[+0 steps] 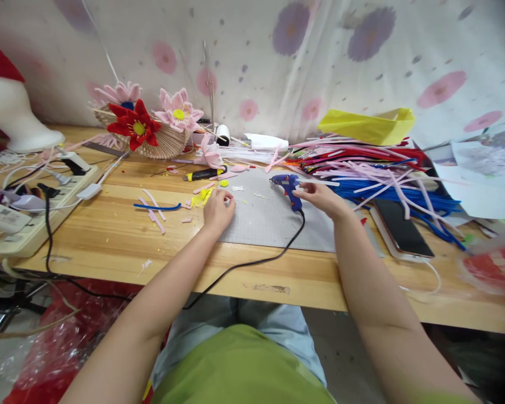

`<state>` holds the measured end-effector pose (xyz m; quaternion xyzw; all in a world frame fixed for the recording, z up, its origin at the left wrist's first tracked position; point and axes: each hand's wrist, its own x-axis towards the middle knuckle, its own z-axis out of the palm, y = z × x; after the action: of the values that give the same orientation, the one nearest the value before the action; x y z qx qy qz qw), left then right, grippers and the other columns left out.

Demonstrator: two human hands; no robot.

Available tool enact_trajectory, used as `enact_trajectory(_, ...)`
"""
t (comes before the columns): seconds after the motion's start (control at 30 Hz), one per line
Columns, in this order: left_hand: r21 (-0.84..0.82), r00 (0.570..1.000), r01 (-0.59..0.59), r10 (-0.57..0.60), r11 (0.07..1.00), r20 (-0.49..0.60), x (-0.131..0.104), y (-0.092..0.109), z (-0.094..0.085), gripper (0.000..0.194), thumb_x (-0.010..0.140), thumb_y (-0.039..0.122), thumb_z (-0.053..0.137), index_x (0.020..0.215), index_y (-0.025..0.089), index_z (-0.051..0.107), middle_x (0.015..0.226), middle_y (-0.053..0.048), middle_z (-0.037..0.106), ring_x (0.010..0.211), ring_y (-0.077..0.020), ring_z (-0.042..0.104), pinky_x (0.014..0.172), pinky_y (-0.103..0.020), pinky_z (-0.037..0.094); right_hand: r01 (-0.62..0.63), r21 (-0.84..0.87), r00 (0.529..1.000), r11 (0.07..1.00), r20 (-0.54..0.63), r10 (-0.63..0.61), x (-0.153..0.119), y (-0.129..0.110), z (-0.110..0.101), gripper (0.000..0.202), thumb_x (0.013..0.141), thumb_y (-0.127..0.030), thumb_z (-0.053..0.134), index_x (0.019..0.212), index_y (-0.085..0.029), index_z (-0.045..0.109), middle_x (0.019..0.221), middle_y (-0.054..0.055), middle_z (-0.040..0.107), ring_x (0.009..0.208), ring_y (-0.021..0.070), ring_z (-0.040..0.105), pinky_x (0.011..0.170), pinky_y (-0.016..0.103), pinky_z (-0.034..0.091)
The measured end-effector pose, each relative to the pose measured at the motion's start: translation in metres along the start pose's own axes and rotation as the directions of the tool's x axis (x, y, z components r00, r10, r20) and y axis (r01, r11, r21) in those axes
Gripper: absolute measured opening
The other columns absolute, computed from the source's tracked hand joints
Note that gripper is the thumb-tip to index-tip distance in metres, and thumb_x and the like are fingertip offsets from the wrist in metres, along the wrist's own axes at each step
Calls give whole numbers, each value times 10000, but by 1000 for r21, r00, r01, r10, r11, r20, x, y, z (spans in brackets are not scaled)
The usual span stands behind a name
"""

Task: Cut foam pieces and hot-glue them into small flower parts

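Observation:
On the grey mat (252, 224) lies a blue glue gun (287, 188) with a white glue stick (320, 182) jutting from its back. My right hand (320, 197) is at the gun's rear, fingers by the handle and stick; whether it grips them is unclear. My left hand (219, 209) rests at the mat's left edge with its fingers curled together, beside yellow pieces (202, 197). Anything between those fingers is hidden. A small yellow-green disc (223, 183) lies just beyond it.
Flowers in a woven basket (162, 143) stand at the back left, near a power strip (46, 210). Colored stems (362, 168) and a phone (404, 230) lie right. A black cord (252, 262) crosses the front. A cutter (204, 174) lies behind the mat's left side.

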<state>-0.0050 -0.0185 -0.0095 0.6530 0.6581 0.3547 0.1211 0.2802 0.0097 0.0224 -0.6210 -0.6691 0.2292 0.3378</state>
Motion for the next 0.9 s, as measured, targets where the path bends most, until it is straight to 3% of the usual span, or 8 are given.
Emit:
enact_trajectory(0.13,27,999,-3,2,1000,37,-3,-2,3,93,787,227,506,796,216,598,895,-35,643,868,-177,589,778,-305,443,-72,-17,995,997,-70,71,11,-1,46,408,650,-510,663,830,-144,647,784,78,649,731,200,565,692,344,436)
enact_trajectory(0.27,43,1000,13,-14,999,27,-1,-4,4,98,777,242,512,771,212,605,878,-40,653,867,-183,587,774,-308,441,-129,94,972,987,-187,145,9,-1,60,410,668,-494,624,856,-131,654,827,101,665,772,213,592,728,347,449)
enact_trajectory(0.37,52,999,33,-34,998,14,0,-5,5,103,774,251,510,762,211,605,872,-48,654,867,-190,587,779,-317,438,-27,249,996,968,-77,48,-3,-8,56,449,659,-533,620,848,-128,653,774,78,655,656,164,565,649,304,450)
enact_trajectory(0.47,56,999,37,-37,998,7,0,-5,7,106,770,256,512,761,207,605,866,-49,652,874,-192,586,791,-319,434,11,252,990,968,135,-46,-17,-23,58,446,637,-562,643,758,-132,650,642,37,611,563,129,509,587,279,425)
enact_trajectory(0.53,56,999,41,-42,998,4,0,-5,7,111,770,263,513,759,204,605,862,-48,652,873,-192,586,788,-318,432,51,234,972,971,211,-102,-23,-32,63,437,657,-560,636,761,-136,660,630,24,600,588,130,510,600,272,419)
enact_trajectory(0.9,45,999,43,-42,998,-9,1,-5,9,88,765,260,522,730,215,589,842,-43,655,859,-194,591,785,-324,436,70,236,955,969,266,-134,-23,-39,78,500,713,-557,603,989,-147,678,586,-12,535,609,129,488,610,259,417)
